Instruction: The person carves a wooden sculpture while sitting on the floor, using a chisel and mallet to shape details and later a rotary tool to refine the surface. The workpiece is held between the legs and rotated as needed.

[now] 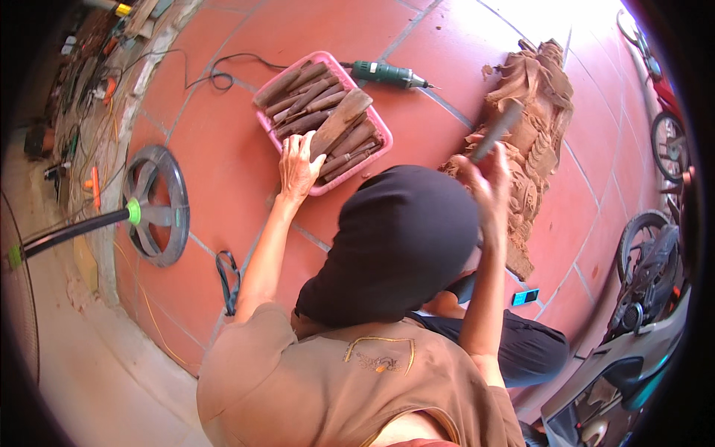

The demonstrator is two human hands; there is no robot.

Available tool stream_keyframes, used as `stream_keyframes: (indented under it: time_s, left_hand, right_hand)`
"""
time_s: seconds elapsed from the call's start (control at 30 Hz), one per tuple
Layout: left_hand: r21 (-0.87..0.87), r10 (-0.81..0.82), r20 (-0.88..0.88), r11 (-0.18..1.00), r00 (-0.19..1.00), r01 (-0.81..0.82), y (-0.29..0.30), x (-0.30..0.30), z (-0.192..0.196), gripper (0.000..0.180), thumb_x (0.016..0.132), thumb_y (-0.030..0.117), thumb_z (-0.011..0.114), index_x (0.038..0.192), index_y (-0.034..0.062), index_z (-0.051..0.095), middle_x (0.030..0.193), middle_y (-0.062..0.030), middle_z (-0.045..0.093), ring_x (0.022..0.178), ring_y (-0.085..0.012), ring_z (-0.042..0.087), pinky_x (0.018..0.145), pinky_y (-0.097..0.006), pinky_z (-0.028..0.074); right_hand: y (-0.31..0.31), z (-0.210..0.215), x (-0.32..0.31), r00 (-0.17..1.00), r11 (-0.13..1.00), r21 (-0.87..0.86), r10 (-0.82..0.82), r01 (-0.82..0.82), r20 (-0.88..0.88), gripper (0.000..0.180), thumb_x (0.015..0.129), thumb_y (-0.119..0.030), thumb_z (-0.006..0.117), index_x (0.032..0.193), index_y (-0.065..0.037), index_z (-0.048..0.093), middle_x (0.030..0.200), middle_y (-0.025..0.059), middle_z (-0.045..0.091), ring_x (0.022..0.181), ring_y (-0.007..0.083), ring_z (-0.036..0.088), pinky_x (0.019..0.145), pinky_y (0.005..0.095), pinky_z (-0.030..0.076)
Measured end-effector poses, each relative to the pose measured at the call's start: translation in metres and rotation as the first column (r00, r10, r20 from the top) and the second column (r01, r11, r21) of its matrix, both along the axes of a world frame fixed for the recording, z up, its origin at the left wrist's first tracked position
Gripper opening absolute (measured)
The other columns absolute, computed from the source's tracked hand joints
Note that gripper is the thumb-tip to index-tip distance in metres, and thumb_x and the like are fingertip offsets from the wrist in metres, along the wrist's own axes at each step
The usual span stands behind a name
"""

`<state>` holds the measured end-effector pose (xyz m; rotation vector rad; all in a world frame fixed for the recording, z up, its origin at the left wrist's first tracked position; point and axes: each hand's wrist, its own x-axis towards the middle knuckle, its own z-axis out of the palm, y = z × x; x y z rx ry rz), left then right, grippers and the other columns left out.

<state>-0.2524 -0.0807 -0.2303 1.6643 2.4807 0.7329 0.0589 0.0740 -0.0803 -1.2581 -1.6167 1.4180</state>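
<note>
Scene: person seated on red tiled floor (223, 149), seen from above; head covered by dark cloth; brown shirt.
Left hand (298, 165): fingers spread, reaching into pink tray (376, 123); fingertips touch chisels (313, 104) and a broad wooden mallet (339, 123) lying across them; nothing gripped yet.
Right hand (488, 175): clenched round a wooden handle (497, 128), raised just beside the carving (536, 112).
Carving: brown wooden figure lying on the tiles to the right, well apart from the tray.
Nearby: green drill (387, 73) beyond the tray, cord trailing left; fan base (156, 205) at left; motorbikes (648, 253) at right edge.
Doing it well, as a judgement: pick one chisel by its handle, clear of the blades; keep the raised tool steady meanwhile.
</note>
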Motion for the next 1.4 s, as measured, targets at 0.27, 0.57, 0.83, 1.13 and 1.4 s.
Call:
stream_keyframes:
  time_s: [0.27, 0.57, 0.83, 1.13, 1.4]
  left_hand:
    - [0.029, 0.017, 0.107, 0.999, 0.994, -0.020, 0.028, -0.027, 0.016, 0.048, 0.082, 0.023, 0.080, 0.124, 0.0067, 0.064, 0.104, -0.0121, 0.062, 0.101, -0.0313, 0.055, 0.093, -0.043, 0.046]
    - [-0.020, -0.303, 0.013, 0.953, 0.953, 0.303, 0.191, -0.071, 0.041, 0.039, 0.083, 0.016, 0.070, 0.120, 0.0062, 0.066, 0.114, -0.0165, 0.069, 0.109, -0.0359, 0.061, 0.097, -0.046, 0.048]
    - [-0.469, -0.579, -0.009, 0.722, 0.815, 0.508, 0.283, -0.059, -0.031, 0.069, 0.076, 0.006, 0.068, 0.142, 0.0132, 0.049, 0.129, -0.0162, 0.062, 0.122, -0.0390, 0.056, 0.101, -0.054, 0.044]
    - [-0.523, -0.715, 0.025, 0.586, 0.699, 0.619, 0.311, -0.058, -0.074, 0.073, 0.069, 0.003, 0.072, 0.137, 0.0113, 0.047, 0.121, -0.0164, 0.058, 0.116, -0.0386, 0.056, 0.096, -0.052, 0.045]
    - [-0.522, -0.724, 0.125, 0.534, 0.679, 0.665, 0.321, -0.054, -0.034, 0.064, 0.070, 0.011, 0.072, 0.131, 0.0102, 0.051, 0.111, -0.0196, 0.059, 0.111, -0.0406, 0.057, 0.093, -0.051, 0.048]
  right_hand:
    - [-0.033, -0.101, -0.099, 0.976, 0.945, -0.284, 0.197, -0.163, 0.097, 0.052, 0.080, -0.018, 0.082, 0.120, 0.001, 0.055, 0.081, 0.0100, 0.069, 0.066, 0.0180, 0.069, 0.061, 0.0331, 0.055]
    - [-0.053, -0.142, -0.152, 0.996, 0.828, -0.557, 0.090, -0.069, 0.011, 0.049, 0.084, -0.018, 0.081, 0.118, 0.008, 0.058, 0.081, 0.0114, 0.068, 0.081, 0.0199, 0.074, 0.066, 0.0340, 0.057]
    - [-0.054, -0.105, -0.116, 0.964, 0.830, -0.499, 0.264, -0.249, -0.042, 0.028, 0.093, -0.017, 0.066, 0.115, 0.000, 0.067, 0.097, 0.0160, 0.074, 0.080, 0.0207, 0.074, 0.075, 0.0349, 0.057]
    - [-0.062, -0.091, -0.076, 0.968, 0.867, -0.442, 0.250, -0.230, -0.014, 0.026, 0.097, -0.016, 0.063, 0.117, 0.000, 0.065, 0.096, 0.0090, 0.073, 0.088, 0.0163, 0.071, 0.081, 0.0321, 0.054]
    - [-0.069, -0.089, -0.065, 0.975, 0.871, -0.443, 0.219, -0.211, -0.034, 0.026, 0.094, -0.017, 0.066, 0.116, -0.003, 0.067, 0.104, 0.0163, 0.075, 0.099, 0.0295, 0.073, 0.087, 0.0389, 0.055]
